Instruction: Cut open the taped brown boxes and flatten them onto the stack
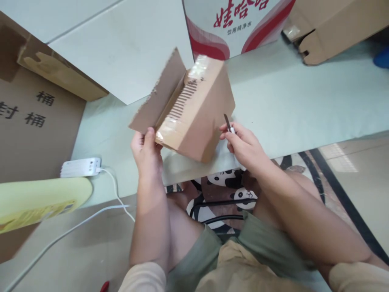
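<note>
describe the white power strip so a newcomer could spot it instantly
Start at the pale green table and follow its near edge left of the left hand. The white power strip lies there, the only thing trailing a white cable off the edge.

The white and red carton (237,24) at the top of the view bears large red Chinese characters, cut off by the picture's edge, that appear to read 娃哈哈, and beneath them a smaller grey line, 饮用纯净水. The big brown cardboard sheet (36,121) at the left carries black characters: 桶 on the upper line, and 封 and 桶 on the line below, with more lettering cut off at the edge. The print on the yellow package (33,202) is too blurred to read.
</note>
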`<state>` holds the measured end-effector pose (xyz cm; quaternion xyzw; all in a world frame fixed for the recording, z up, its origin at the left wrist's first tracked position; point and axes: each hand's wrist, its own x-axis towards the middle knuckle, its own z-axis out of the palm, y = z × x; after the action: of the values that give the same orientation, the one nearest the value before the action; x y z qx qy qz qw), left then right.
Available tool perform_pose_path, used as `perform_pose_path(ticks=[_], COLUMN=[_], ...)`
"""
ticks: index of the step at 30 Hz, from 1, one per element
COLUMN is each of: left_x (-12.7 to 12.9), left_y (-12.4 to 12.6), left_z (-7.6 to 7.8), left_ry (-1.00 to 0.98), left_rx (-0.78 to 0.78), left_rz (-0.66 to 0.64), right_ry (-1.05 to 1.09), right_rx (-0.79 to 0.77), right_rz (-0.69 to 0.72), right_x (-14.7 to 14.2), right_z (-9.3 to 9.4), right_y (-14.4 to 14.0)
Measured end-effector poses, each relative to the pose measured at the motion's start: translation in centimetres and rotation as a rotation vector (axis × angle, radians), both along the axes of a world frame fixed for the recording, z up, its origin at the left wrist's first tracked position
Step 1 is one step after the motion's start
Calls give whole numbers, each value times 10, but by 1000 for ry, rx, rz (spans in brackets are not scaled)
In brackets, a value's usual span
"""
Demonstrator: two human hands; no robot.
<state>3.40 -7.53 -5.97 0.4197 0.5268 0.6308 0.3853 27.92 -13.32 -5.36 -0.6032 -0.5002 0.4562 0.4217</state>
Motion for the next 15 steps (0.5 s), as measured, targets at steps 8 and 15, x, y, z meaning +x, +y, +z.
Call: perform_pose_path(ticks=[8,15], left_x=[-38,-37], left_y=[11,15], left_z=[-15,-28], left_ry=[48,34], left_rx=[-158,-175], left_rz=[152,158], right_ry=[-719,-606], right_rx=[-25,232], right_rz=[-1,230], right_x=[27,14], right_z=[-22,-22], right_y=[10,6])
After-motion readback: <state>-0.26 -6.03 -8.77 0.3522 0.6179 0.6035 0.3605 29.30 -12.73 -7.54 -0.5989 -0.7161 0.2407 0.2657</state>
